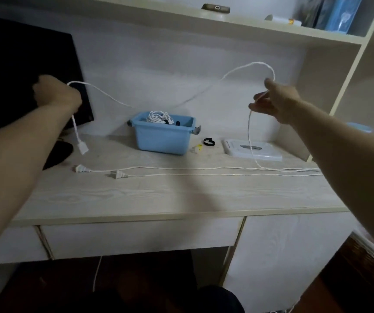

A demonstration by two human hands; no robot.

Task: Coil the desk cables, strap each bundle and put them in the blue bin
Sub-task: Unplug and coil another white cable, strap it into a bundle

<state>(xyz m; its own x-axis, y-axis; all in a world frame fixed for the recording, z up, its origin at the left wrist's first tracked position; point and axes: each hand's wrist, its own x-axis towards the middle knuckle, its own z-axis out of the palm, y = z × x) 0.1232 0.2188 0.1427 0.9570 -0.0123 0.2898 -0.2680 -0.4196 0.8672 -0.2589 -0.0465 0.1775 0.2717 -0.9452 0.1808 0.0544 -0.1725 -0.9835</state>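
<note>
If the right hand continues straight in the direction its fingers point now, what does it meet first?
The right hand pinches the white cable, fingers pointing left and slightly away. That way looks free above the blue bin; probably the back wall comes first, though depth is unclear.

Pale wood-grain laminate bench, matt, faintly streaked. Smooth light-blue plastic bin near the back edge, slight sheen. Thin white cable, rubbery-looking, matt. Black fabric-like strap loop beside the bin. Glossy black flat monitor panel at the back-left corner.
</note>
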